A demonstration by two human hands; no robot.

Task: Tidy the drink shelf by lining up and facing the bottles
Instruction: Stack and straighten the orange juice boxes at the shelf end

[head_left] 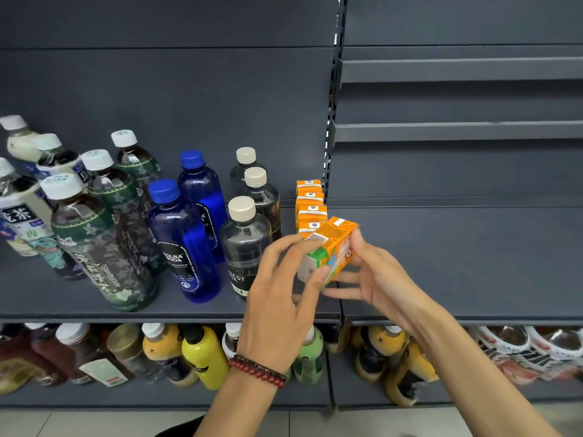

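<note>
An orange juice carton (331, 249) is tilted on its side in the air above the grey shelf (205, 307), held between both hands. My left hand (280, 298) grips its white lower end with thumb and fingers. My right hand (375, 275) cups its right side from below. Behind it a row of several orange cartons (310, 205) stands against the shelf's right upright. To the left stand three clear bottles with beige caps (244, 244), two blue bottles (186, 244), dark tea bottles with green labels (97, 244) and white-labelled bottles (22, 216).
The shelf section on the right (457, 263) holds nothing, with two bare shelf rails above. The lower shelf carries yellow bottles (202, 354), brown bottles (91, 357), a green bottle (310, 357) and red-white packs (530, 354). A tiled floor shows at the bottom.
</note>
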